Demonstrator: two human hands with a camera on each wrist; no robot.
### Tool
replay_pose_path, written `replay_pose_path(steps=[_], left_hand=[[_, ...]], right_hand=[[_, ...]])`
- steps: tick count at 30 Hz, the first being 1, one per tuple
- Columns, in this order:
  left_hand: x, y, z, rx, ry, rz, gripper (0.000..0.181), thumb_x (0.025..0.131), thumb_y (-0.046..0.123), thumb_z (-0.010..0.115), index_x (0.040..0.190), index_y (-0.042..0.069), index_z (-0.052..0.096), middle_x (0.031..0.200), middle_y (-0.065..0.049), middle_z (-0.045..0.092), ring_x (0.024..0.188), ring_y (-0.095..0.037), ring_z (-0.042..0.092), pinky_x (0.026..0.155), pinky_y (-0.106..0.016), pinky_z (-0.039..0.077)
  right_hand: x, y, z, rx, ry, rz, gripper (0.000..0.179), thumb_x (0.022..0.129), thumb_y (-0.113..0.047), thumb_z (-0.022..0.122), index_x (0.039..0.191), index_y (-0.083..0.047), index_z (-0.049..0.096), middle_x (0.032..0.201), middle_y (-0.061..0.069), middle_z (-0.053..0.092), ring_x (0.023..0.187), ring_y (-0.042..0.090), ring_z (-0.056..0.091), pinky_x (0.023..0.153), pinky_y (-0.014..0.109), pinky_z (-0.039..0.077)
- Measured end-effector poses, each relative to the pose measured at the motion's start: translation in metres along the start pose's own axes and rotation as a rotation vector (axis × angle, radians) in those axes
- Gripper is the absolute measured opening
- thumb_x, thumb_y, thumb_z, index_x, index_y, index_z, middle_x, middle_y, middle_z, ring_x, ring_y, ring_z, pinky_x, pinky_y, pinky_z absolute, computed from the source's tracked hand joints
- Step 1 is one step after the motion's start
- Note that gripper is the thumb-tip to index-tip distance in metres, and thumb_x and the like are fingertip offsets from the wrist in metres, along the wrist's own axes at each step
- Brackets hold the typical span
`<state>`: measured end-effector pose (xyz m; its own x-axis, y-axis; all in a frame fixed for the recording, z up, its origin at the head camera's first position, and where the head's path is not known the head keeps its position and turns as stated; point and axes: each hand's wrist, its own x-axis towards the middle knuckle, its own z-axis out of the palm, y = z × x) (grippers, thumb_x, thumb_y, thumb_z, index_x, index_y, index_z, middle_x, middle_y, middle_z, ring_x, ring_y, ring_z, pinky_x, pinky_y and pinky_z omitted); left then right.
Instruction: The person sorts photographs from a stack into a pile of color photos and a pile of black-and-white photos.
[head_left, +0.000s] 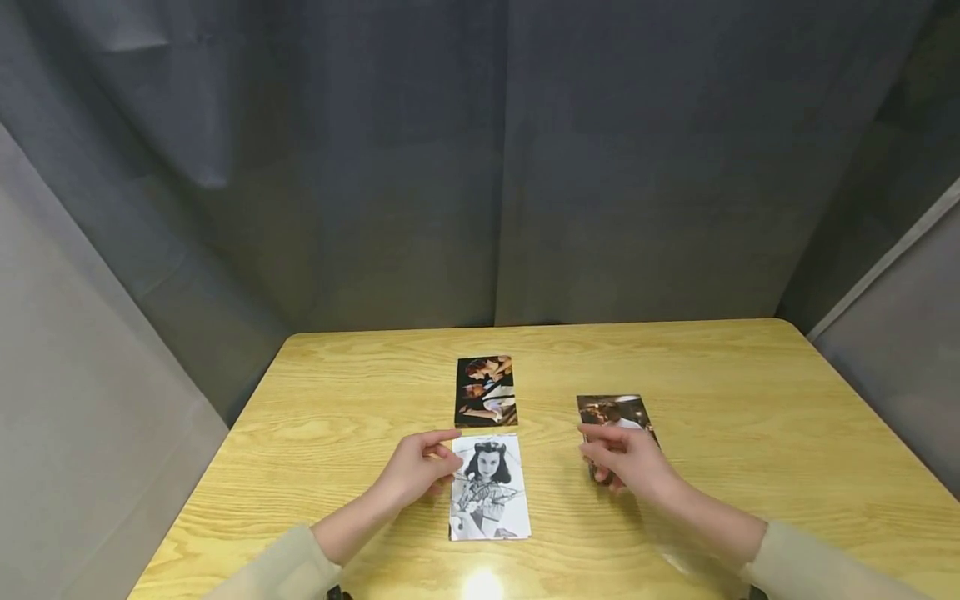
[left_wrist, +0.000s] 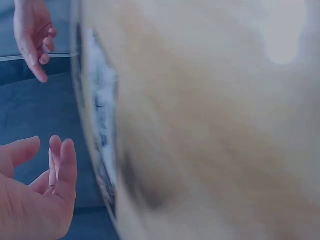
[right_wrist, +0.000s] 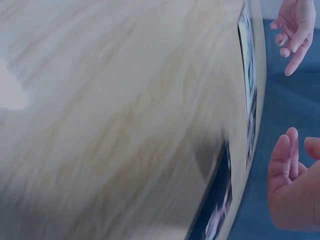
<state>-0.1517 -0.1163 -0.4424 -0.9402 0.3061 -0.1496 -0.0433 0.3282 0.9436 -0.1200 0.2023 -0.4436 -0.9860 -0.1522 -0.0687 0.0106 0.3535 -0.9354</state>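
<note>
A black-and-white photo print (head_left: 489,492) of a dark-haired figure lies on the table, with another edge showing under its bottom. My left hand (head_left: 420,467) hovers at its left side, fingers loosely bent. In the left wrist view that hand (left_wrist: 42,195) holds nothing, thumb apart from the fingers. To the right lies a dark colour photo print (head_left: 611,408), partly hidden beneath my right hand (head_left: 633,462). The right wrist view shows this hand (right_wrist: 295,185) raised over the table, thumb and fingers apart and nothing between them.
Another colour photo print (head_left: 486,392) lies just beyond the black-and-white one. The wooden table (head_left: 360,375) has rounded far corners. Dark curtains (head_left: 405,167) hang behind it, and grey panels (head_left: 82,400) stand at the sides.
</note>
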Motion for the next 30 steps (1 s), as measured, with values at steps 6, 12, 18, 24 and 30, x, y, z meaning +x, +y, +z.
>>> replay_pose_path(steps=[6, 12, 18, 24, 30], left_hand=[[0.021, 0.021, 0.019, 0.047, -0.018, 0.066, 0.044, 0.090, 0.008, 0.069, 0.132, 0.002, 0.059, 0.086, -0.002, 0.064, 0.075, -0.038, 0.064, 0.057, -0.042, 0.055], [0.041, 0.026, 0.054, 0.020, -0.071, 0.080, 0.043, 0.090, 0.009, 0.070, 0.131, 0.001, 0.060, 0.089, -0.002, 0.066, 0.074, -0.033, 0.066, 0.059, -0.040, 0.056], [0.055, 0.030, 0.087, 0.006, -0.101, 0.110, 0.045, 0.089, 0.007, 0.071, 0.131, -0.002, 0.059, 0.092, -0.002, 0.068, 0.082, -0.016, 0.065, 0.067, -0.026, 0.053], [0.067, 0.032, 0.108, 0.083, -0.105, 0.155, 0.044, 0.088, 0.009, 0.072, 0.130, -0.001, 0.060, 0.093, 0.000, 0.068, 0.078, -0.007, 0.061, 0.064, -0.021, 0.050], [0.080, 0.027, 0.118, 0.155, -0.132, 0.135, 0.047, 0.087, 0.011, 0.073, 0.131, 0.000, 0.060, 0.095, -0.004, 0.067, 0.079, -0.007, 0.061, 0.064, -0.022, 0.050]], right_hand=[[-0.005, 0.005, -0.031, -0.087, 0.087, 0.009, 0.047, 0.096, -0.018, 0.062, 0.135, 0.007, 0.052, 0.089, 0.014, 0.066, 0.067, 0.022, 0.061, 0.055, 0.034, 0.053], [-0.011, 0.019, -0.058, -0.218, 0.167, -0.048, 0.047, 0.095, -0.015, 0.065, 0.133, 0.008, 0.053, 0.094, 0.013, 0.062, 0.064, 0.023, 0.060, 0.048, 0.031, 0.047], [-0.010, 0.038, -0.078, -0.372, 0.184, -0.084, 0.048, 0.094, -0.018, 0.066, 0.131, 0.011, 0.053, 0.098, 0.014, 0.064, 0.065, 0.019, 0.059, 0.047, 0.028, 0.041], [-0.005, 0.055, -0.091, -0.406, 0.152, -0.054, 0.052, 0.096, -0.019, 0.064, 0.133, 0.014, 0.049, 0.101, 0.017, 0.064, 0.078, 0.024, 0.065, 0.049, 0.028, 0.042], [-0.001, 0.065, -0.095, -0.384, 0.122, -0.004, 0.056, 0.096, -0.024, 0.063, 0.132, 0.016, 0.048, 0.101, 0.017, 0.065, 0.084, 0.023, 0.061, 0.051, 0.027, 0.043]])
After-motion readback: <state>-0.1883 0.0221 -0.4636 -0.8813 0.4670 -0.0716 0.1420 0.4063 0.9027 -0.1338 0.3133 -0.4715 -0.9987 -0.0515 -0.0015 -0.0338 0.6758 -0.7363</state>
